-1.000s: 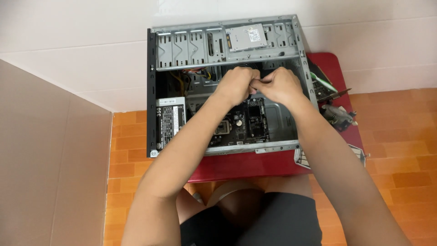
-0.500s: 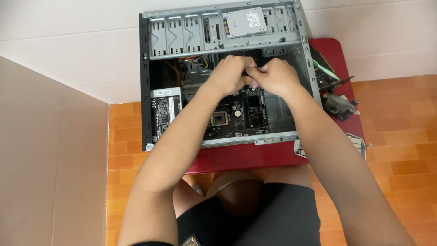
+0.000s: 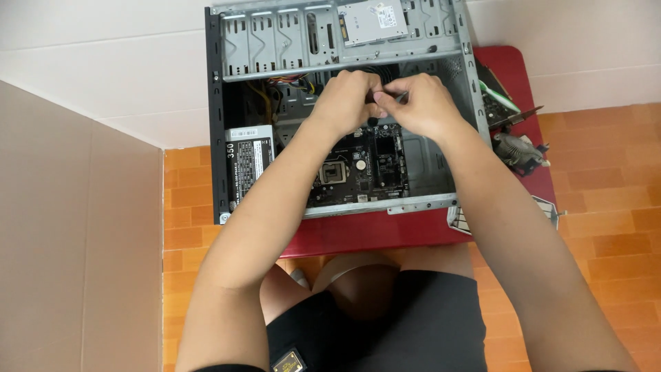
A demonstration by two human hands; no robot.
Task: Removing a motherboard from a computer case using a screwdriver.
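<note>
An open grey computer case (image 3: pixel 222 138) lies on its side on a red table (image 3: pixel 358 235). My left hand (image 3: pixel 348 102) and my right hand (image 3: pixel 421 105) meet inside it, above the top edge of the dark motherboard (image 3: pixel 358 172). Their fingertips pinch a small piece (image 3: pixel 387 97) with a dark end and a grey metal end; what it is cannot be made out. Both forearms reach in over the case's front rail.
A power supply (image 3: pixel 248 157) sits in the case's left corner, with coloured cables (image 3: pixel 292 84) above it. A drive (image 3: pixel 372 14) rests in the bays at the top. A loose expansion card (image 3: pixel 501 103) and a cooler fan (image 3: pixel 518 150) lie on the table's right side.
The view has tilted down, so the case sits higher in the frame. Both hands stay together at the same spot over the motherboard.
</note>
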